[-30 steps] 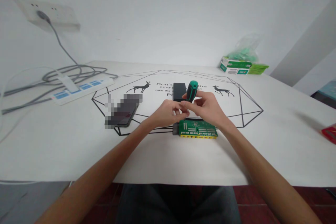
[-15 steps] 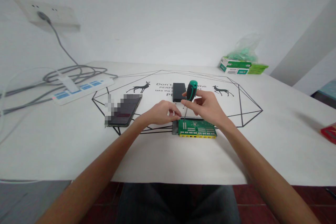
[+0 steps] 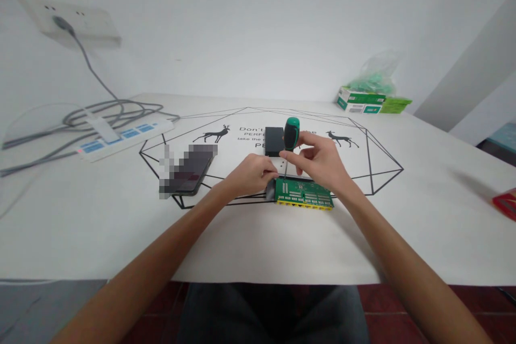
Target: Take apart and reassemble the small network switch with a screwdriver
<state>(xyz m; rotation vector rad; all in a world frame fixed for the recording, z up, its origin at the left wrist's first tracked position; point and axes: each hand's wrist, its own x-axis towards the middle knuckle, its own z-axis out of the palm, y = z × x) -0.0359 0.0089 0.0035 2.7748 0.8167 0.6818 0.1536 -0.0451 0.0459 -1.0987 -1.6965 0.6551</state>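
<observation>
Since half a second ago the screwdriver point(image 3: 291, 133) has shifted a little toward the left of the frame and stands more upright, and the left hand point(image 3: 250, 174) has drawn closer to the circuit board point(image 3: 304, 193). A white table point(image 3: 80, 215) printed with black geometric lines and deer fills the middle of the frame. On its left part lies a white power strip point(image 3: 124, 137) with grey cables looped behind it, and nearer the centre a dark phone point(image 3: 187, 174) rests flat. At the upper right, against the wall, sit green and white boxes point(image 3: 363, 102). A small black box point(image 3: 274, 140) lies just behind the hands, at the centre of the frame. The green circuit board lies flat at the centre, below that box, with a yellow strip along its near edge. The right hand point(image 3: 322, 164) is closed around the screwdriver's green handle, with the shaft pointing down at the board's far left corner. The left hand's fingers are curled at the board's left end; whether they pinch it cannot be told.
</observation>
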